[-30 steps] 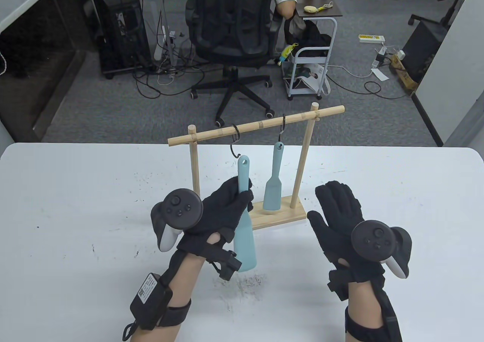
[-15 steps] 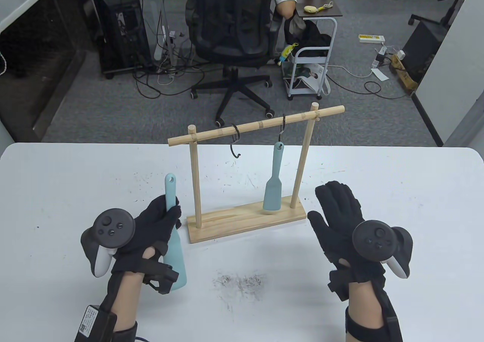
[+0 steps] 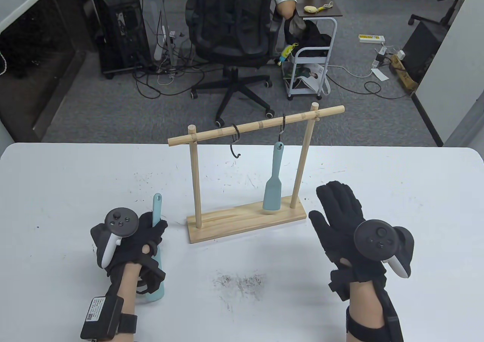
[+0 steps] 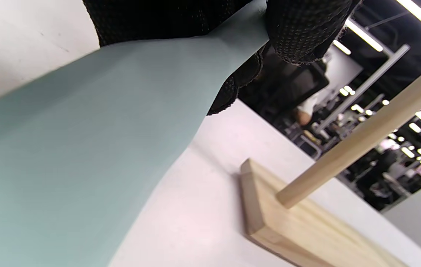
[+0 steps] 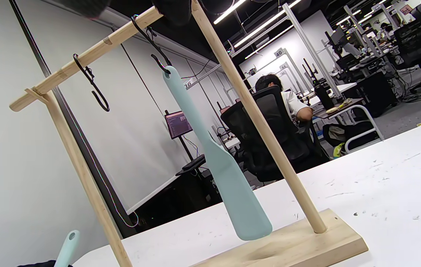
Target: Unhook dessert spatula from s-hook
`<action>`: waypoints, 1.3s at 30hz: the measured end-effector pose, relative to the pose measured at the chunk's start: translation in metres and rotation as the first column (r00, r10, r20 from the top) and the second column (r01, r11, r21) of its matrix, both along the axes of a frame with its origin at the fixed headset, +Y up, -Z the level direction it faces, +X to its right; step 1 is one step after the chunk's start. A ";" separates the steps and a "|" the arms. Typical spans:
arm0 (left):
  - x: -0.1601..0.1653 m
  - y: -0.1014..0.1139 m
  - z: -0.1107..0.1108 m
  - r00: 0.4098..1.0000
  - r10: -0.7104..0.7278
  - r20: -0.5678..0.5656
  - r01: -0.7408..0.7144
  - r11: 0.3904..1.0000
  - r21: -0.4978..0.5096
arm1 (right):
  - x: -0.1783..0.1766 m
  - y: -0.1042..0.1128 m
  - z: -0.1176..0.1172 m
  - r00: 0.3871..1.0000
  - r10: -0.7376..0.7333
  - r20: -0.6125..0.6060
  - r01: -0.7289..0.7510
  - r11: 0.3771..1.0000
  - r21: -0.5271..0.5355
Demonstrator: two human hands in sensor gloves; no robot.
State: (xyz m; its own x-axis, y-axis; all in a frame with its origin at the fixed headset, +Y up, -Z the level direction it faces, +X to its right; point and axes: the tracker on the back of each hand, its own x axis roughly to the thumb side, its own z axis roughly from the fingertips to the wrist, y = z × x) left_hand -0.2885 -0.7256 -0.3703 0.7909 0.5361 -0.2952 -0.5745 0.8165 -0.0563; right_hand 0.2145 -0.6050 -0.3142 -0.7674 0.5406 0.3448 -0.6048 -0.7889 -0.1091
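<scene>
My left hand [image 3: 145, 234] grips a light blue dessert spatula [image 3: 156, 209] by its handle, low over the table left of the wooden rack [image 3: 245, 219]. Its blade [image 4: 84, 148] fills the left wrist view, under my gloved fingers [image 4: 299, 29]. The left black S-hook [image 3: 235, 142] on the crossbar hangs empty. A second blue spatula [image 3: 273, 190] hangs from the right S-hook [image 3: 281, 128]; it also shows in the right wrist view [image 5: 229, 174]. My right hand [image 3: 340, 213] is open, fingers spread, empty, right of the rack's base.
The rack's wooden base [image 4: 307, 230] and left post [image 4: 362, 137] stand close to the right of my left hand. Dark scuff marks [image 3: 240, 281] lie on the white table [image 3: 416, 190] between my hands. An office chair [image 3: 234, 28] and a cart [image 3: 310, 62] stand beyond the far edge.
My left hand carried the spatula from in front of the rack, away from the left hook, leftward and down toward the table. My right hand stayed still.
</scene>
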 end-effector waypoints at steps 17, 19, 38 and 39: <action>0.029 -0.033 -0.021 0.825 -0.562 0.055 0.562 0.806 -0.188 | 0.000 0.000 -0.001 1.000 0.000 -0.001 0.000 1.000 -0.005; 0.033 -0.034 -0.022 0.794 -0.605 0.055 0.602 0.772 -0.204 | 0.000 0.000 -0.001 1.000 -0.001 -0.001 0.001 1.000 -0.003; 0.049 -0.045 -0.035 0.677 -0.730 0.092 0.713 0.619 -0.330 | -0.002 -0.002 -0.002 1.000 0.008 -0.004 -0.008 1.000 -0.008; 0.050 -0.045 -0.035 0.677 -0.730 0.094 0.712 0.618 -0.334 | -0.002 -0.002 -0.002 1.000 0.009 -0.004 -0.009 1.000 -0.008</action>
State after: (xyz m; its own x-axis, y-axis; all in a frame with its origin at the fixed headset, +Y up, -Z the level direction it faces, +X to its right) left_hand -0.2390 -0.7711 -0.4049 0.8624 -0.3324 -0.3817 0.1816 0.9071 -0.3797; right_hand 0.2123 -0.6067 -0.3159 -0.7711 0.5363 0.3431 -0.5978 -0.7954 -0.1001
